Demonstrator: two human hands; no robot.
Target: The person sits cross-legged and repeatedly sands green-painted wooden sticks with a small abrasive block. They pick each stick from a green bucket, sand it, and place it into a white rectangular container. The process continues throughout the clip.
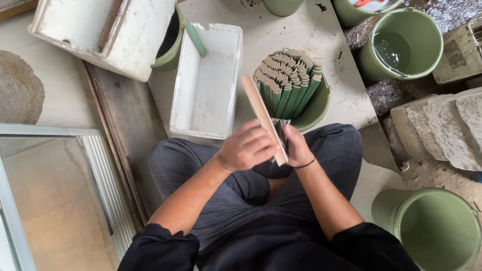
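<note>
Pale wood is the stuff of the long flat slat that the person is holding over their lap, slanting from upper left down to lower right across the middle of the view. Their left hand is wrapping its grip around the slat's lower part, fingers clenched over the near face, while the right hand is pressing in from the other side, its grip closing on a small dark piece that is sitting against the slat; what that piece is cannot be told. A thin black band is circling the right wrist. The person is sitting cross-legged in grey trousers and black sleeves on a pale floor. Just beyond the hands a green bucket is standing, packed with upright green sticks whose tan ends are showing in rows; the slat's top end is crossing in front of them. To the left of that bucket a white foam tray is lying, and further up left a larger white foam box is resting tilted against another green bucket. At upper right a green bucket holding water is standing near grey stone blocks, and at lower right one more green bucket is sitting beside the person's knee. A glass pane with a metal frame is lying at lower left.
</note>
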